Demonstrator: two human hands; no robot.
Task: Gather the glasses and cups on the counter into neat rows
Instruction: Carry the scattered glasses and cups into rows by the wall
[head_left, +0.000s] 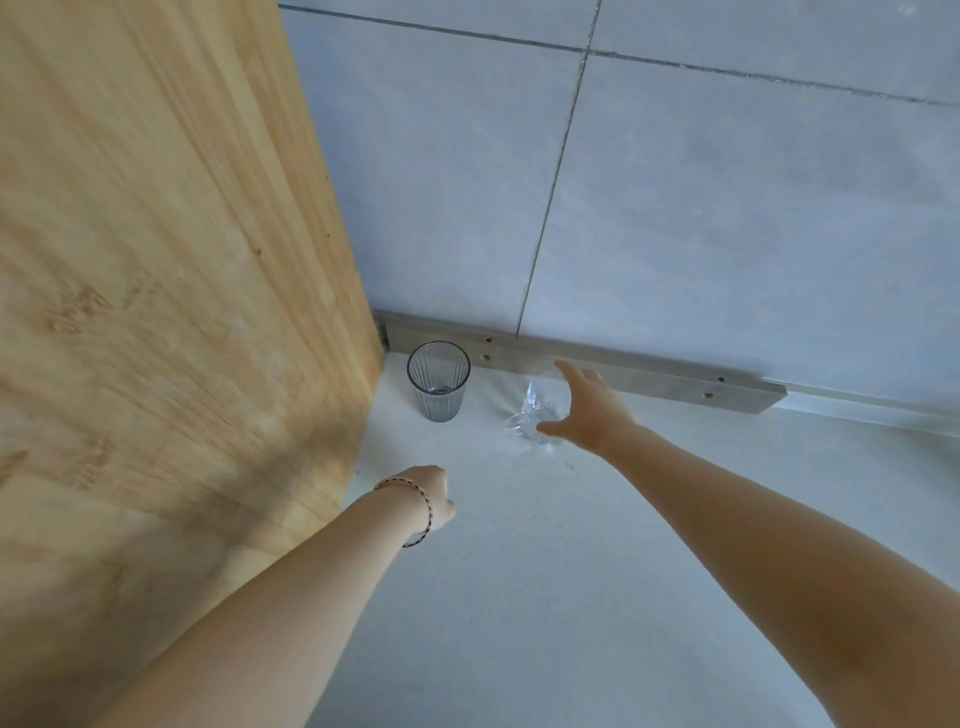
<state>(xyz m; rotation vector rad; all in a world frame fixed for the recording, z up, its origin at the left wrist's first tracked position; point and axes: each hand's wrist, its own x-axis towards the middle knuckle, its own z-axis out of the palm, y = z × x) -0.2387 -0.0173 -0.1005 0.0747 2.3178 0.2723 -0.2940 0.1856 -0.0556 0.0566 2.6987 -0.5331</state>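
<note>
A grey ribbed glass (439, 381) stands upright in the back left corner of the white counter (597, 597), close to the wooden panel. To its right is a clear glass (540, 410), blurred and partly hidden by my right hand (587, 410), whose thumb and fingers curl round its side. It looks tilted, though I cannot tell if it touches the counter. My left hand (428, 496), with a beaded bracelet on the wrist, hovers low over the counter in front of the grey glass; its fingers are curled under and hold nothing.
A tall wooden panel (156, 312) walls off the left side. Grey wall tiles (727, 234) rise behind the counter, with a metal strip (649, 374) along their base. The white counter stretches to the right and toward me.
</note>
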